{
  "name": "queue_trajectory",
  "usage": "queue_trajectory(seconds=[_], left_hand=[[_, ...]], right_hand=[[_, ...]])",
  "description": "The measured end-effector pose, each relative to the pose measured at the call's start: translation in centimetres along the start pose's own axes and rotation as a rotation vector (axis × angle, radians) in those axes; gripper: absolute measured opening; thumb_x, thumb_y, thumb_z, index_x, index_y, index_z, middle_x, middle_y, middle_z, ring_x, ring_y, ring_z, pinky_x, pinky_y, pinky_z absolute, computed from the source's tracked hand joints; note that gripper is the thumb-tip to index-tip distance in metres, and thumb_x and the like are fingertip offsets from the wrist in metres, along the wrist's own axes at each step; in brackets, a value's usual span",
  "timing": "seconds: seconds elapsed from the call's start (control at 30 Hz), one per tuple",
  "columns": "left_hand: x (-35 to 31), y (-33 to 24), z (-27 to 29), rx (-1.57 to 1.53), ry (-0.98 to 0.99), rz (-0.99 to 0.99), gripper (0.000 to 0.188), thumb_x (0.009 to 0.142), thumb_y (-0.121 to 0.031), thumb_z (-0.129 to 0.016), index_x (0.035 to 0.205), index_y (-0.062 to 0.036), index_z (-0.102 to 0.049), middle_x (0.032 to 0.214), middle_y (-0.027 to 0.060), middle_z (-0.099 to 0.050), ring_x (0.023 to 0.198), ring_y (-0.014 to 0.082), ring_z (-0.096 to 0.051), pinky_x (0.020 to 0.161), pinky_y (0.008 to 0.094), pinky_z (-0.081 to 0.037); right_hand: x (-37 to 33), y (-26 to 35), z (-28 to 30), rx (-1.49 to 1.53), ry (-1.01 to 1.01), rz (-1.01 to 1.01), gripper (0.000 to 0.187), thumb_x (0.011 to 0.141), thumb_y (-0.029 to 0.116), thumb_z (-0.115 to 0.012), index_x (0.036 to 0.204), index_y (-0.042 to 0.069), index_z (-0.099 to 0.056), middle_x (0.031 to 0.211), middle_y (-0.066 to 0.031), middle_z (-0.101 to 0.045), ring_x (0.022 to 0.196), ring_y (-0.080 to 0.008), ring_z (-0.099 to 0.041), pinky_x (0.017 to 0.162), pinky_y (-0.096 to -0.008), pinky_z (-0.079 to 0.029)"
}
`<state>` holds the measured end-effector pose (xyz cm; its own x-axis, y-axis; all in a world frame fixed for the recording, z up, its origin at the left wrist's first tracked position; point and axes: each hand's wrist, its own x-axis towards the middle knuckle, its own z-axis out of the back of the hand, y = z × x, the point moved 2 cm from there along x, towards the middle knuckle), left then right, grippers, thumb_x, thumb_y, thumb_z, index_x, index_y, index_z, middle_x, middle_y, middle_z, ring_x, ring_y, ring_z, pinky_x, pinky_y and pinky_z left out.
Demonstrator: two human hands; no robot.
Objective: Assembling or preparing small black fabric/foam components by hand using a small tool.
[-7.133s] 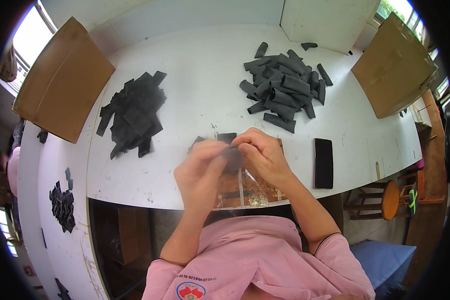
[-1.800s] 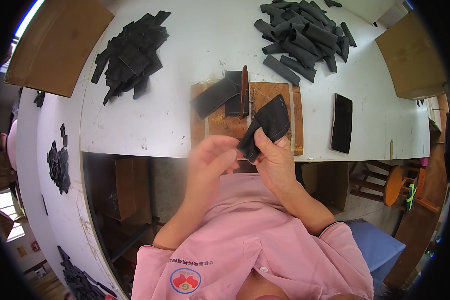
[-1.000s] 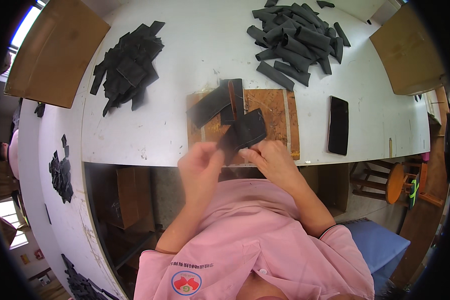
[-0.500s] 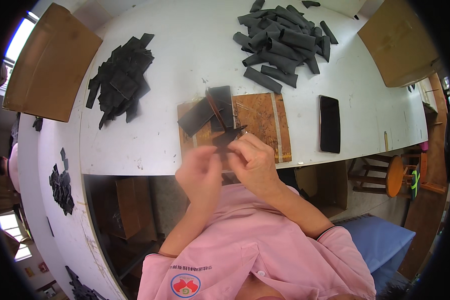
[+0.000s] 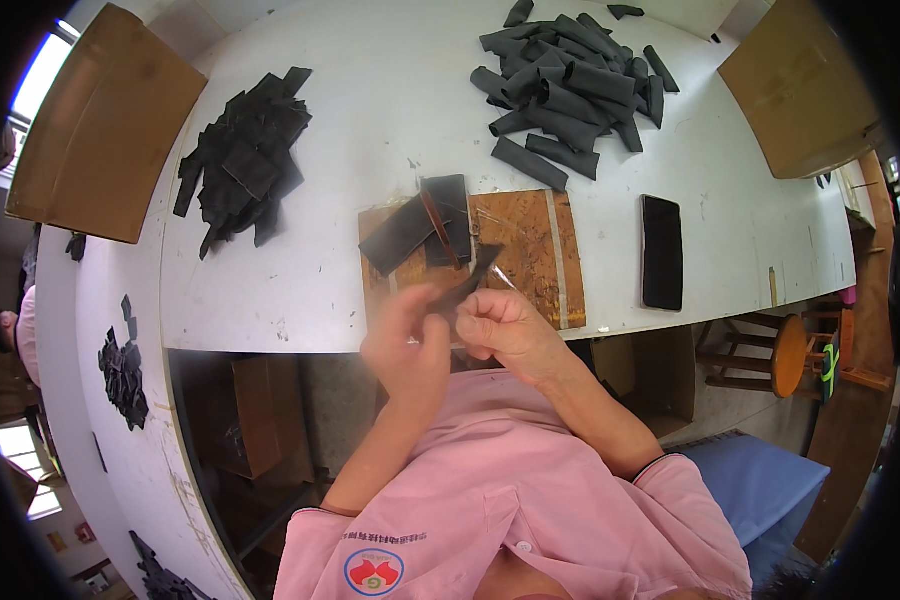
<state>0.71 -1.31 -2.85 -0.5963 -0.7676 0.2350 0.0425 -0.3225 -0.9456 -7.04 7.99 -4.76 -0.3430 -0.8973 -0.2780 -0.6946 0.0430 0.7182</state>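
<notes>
Both of my hands work close together above the near edge of the table. A small piece of black fabric [image 5: 475,278] is pinched by my left hand [image 5: 408,335], which is slightly blurred. My right hand [image 5: 510,330] is closed at the fabric's lower end, its fingertips gripping it. Something thin and shiny shows just above the right fingers; I cannot make out what it is. Beyond my hands, a flat black fabric piece [image 5: 395,238] and another dark piece [image 5: 450,190] overlap on a brown board [image 5: 525,240], with a narrow reddish-brown strip [image 5: 435,222] across them.
A heap of flat black pieces [image 5: 245,160] lies at left, a pile of rolled black tubes [image 5: 570,90] at the far right. A phone [image 5: 662,250] rests right of the board. Cardboard boxes [image 5: 105,125] flank the white table [image 5: 370,90]; a wooden stool [image 5: 788,355] stands right.
The black fabric between my hands has turned and now points up and to the right. My right hand has shifted slightly right and down; the left has moved slightly right.
</notes>
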Motion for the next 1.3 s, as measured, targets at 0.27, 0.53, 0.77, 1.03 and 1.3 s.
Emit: queue_trajectory(seconds=[0.27, 0.53, 0.77, 1.03, 1.3], left_hand=[[0.2, -2.0, 1.2, -0.966, 0.464, 0.652, 0.040, 0.065, 0.013, -0.047, 0.105, 0.0074, -0.042, 0.078, 0.0102, -0.057, 0.043, 0.0027, -0.042, 0.034, 0.0138, -0.029], [-0.2, -4.7, 1.4, -0.298, 0.299, 0.144, 0.035, 0.072, 0.004, -0.060, 0.106, 0.0056, -0.049, 0.078, 0.0059, -0.054, 0.057, 0.0023, -0.047, 0.048, 0.0132, -0.038], [2.9, -6.8, 1.3, -0.512, 0.083, 0.029, 0.012, 0.079, -0.002, -0.057, 0.087, 0.0054, -0.053, 0.088, 0.0089, -0.053, 0.054, 0.0036, -0.048, 0.042, 0.0161, -0.036], [7.3, -7.9, 1.1, -1.886, 0.787, 0.556, 0.027, 0.084, 0.000, -0.039, 0.110, 0.0027, -0.040, 0.093, 0.0124, -0.054, 0.037, 0.0049, -0.036, 0.034, 0.0190, -0.027], [5.9, 0.0, -0.7, -1.651, 0.361, 0.982, 0.031, 0.084, -0.009, -0.047, 0.113, -0.0012, -0.042, 0.083, 0.0050, -0.056, 0.035, 0.0046, -0.030, 0.034, 0.0173, -0.025]], right_hand=[[0.0, 0.3, 0.4, -0.035, -0.030, 0.199, 0.019, 0.081, 0.020, -0.057, 0.072, 0.004, -0.053, 0.068, 0.0024, -0.046, 0.060, -0.0055, -0.042, 0.058, -0.0183, -0.036], [-0.4, 4.7, -1.8, -0.113, 0.035, 0.358, 0.009, 0.082, 0.009, -0.054, 0.078, 0.000, -0.053, 0.090, -0.0032, -0.051, 0.069, -0.0070, -0.048, 0.058, -0.0197, -0.040], [-0.4, 9.5, -5.1, -0.802, -0.164, 0.564, 0.011, 0.077, 0.008, -0.056, 0.073, 0.000, -0.050, 0.066, -0.0039, -0.050, 0.059, -0.0076, -0.047, 0.052, -0.0227, -0.037], [2.3, 14.0, -6.4, -0.466, 0.079, 0.284, 0.024, 0.083, 0.025, -0.054, 0.069, 0.007, -0.049, 0.060, 0.0047, -0.041, 0.052, -0.0033, -0.036, 0.044, -0.0170, -0.027], [5.0, 8.0, 0.1, -0.098, 0.090, 0.005, 0.020, 0.082, 0.021, -0.056, 0.068, 0.007, -0.051, 0.060, 0.0031, -0.043, 0.052, -0.0048, -0.036, 0.045, -0.0174, -0.030]])
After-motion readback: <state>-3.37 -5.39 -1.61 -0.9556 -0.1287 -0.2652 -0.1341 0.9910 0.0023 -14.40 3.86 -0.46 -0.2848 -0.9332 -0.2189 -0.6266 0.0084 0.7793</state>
